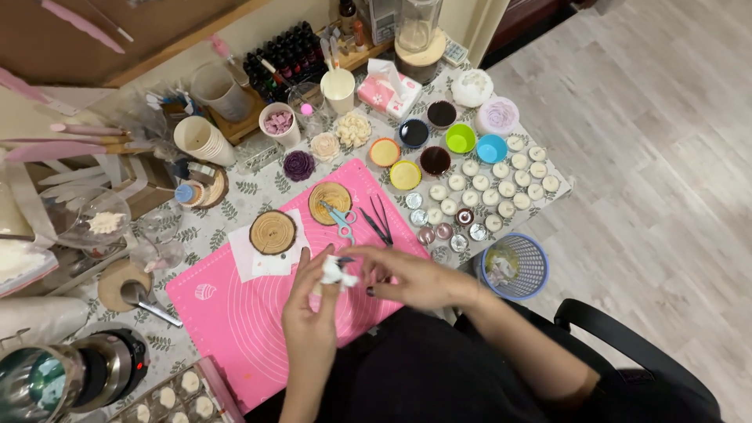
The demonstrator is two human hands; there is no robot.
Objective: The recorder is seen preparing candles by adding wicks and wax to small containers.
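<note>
Nearby, a blue basket (pixel 517 266) held scraps, and small tins (pixel 501 184) held white wax. Both hands, left (pixel 309 309) and right (pixel 411 278), pinched a white lump (pixel 337 272) above the pink mat (pixel 235 313).

Small white crumpled lump (pixel 338 272), pinched between fingers, above pink mat (pixel 235 305).
</note>
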